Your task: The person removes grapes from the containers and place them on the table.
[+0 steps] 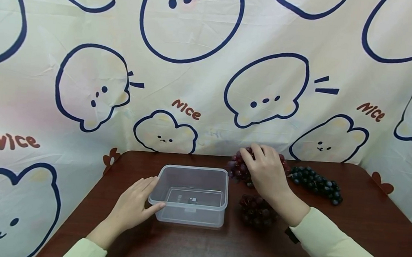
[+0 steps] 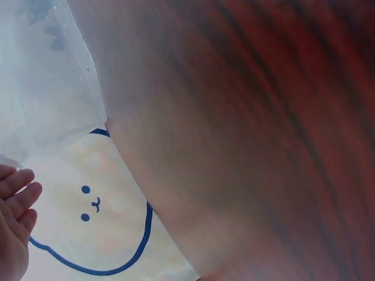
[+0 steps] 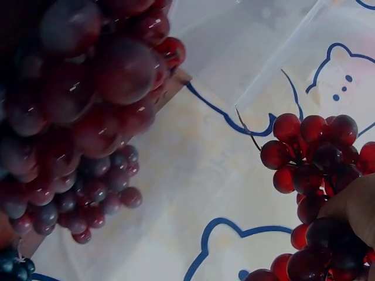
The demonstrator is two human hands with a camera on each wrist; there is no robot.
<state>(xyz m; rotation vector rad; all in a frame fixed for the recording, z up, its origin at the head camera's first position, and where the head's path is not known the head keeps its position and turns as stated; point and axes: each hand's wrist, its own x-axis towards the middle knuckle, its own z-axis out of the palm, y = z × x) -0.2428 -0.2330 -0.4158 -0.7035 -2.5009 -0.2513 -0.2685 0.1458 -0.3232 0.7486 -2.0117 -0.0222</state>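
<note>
A clear plastic box [image 1: 189,216] without a lid stands in the middle of the table. My left hand [image 1: 133,201] rests against its left side, fingers extended near the rim and thumb by the front corner. In the left wrist view the fingertips of the left hand [image 2: 17,205] show at the edge. My right hand [image 1: 266,172] reaches to the back, right of the box, and holds a bunch of red grapes [image 1: 238,170]. The right wrist view shows fingers pressed against these glossy red grapes [image 3: 307,149], the rest of the hand being cut off.
A dark red bunch of grapes [image 1: 257,212] lies below the right forearm, and looms large in the right wrist view. Farther right lies a bunch of black grapes [image 1: 316,185]. A curtain [image 1: 210,80] with bear drawings hangs behind the brown table [image 1: 184,249].
</note>
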